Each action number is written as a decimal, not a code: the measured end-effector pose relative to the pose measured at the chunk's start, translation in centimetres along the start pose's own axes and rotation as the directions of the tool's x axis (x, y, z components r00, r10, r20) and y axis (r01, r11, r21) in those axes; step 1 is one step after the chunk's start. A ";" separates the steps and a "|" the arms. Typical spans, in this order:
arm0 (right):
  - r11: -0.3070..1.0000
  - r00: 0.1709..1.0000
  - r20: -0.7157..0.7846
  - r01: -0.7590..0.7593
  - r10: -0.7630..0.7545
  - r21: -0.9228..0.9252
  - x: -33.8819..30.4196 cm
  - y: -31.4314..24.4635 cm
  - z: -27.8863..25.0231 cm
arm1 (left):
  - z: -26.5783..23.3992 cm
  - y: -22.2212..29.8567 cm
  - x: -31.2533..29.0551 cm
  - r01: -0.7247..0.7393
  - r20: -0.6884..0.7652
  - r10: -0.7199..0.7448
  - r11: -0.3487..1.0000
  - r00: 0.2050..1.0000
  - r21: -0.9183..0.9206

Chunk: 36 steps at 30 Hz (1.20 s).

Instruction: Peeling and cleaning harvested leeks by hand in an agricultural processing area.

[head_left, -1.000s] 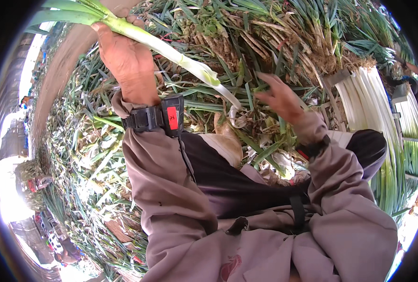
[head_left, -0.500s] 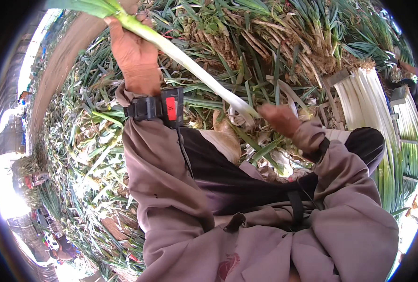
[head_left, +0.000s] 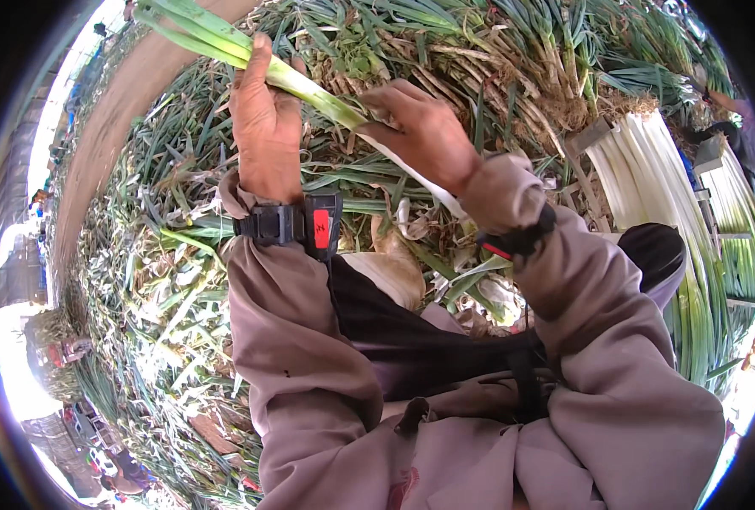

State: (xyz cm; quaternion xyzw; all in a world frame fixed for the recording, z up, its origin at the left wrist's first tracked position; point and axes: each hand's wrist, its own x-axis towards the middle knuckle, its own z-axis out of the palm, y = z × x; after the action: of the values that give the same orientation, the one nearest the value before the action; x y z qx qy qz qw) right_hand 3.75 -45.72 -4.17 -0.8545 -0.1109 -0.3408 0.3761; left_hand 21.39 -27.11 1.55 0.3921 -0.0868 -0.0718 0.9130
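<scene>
A long green onion [head_left: 309,92] with a white shank slants across the upper middle, its green leaves at the upper left. My left hand [head_left: 267,132] is closed around it just below the leaves, thumb laid along the stalk. Thumb and fingers of my right hand [head_left: 428,136] pinch the stalk about midway, where pale green turns to white. Below that hand the white end runs down towards my right wrist and passes partly out of sight behind it. Trimmed leaves and peelings [head_left: 360,187] lie under both hands.
Untrimmed green onions with roots [head_left: 556,93] are heaped at the far side. To my right, cleaned white-shanked bundles [head_left: 641,178] lie in wooden frames, with part of another person [head_left: 747,127] beyond. Leaf waste [head_left: 165,289] spreads to my left, beside a bare dirt strip [head_left: 105,127].
My right hand has moved up and left from the onion's white lower end to its middle. The left hand has shifted slightly right and nearer, still holding the onion.
</scene>
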 end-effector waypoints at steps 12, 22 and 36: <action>0.956 0.936 0.288 -0.251 0.201 0.149 3.4 0.2 -0.1 | 1.0 -2.6 -2.1 0.014 0.098 -0.015 1.000 0.995 0.004; 0.871 0.926 0.371 -0.234 0.065 0.432 -1.0 0.0 -4.8 | 1.1 -2.5 0.0 -0.196 0.090 0.190 0.978 0.978 0.066; 0.856 0.083 0.855 -0.136 0.512 -0.499 -42.1 16.6 -8.7 | -1.8 1.2 4.1 -0.460 0.040 0.463 0.862 0.886 0.213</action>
State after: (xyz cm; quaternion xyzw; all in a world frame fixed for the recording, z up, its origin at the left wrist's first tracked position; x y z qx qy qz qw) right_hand -24.50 -60.64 -37.36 -0.9140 -0.0780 0.3682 0.1512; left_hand 25.86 -25.84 1.68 0.4575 -0.1797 0.1608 0.8559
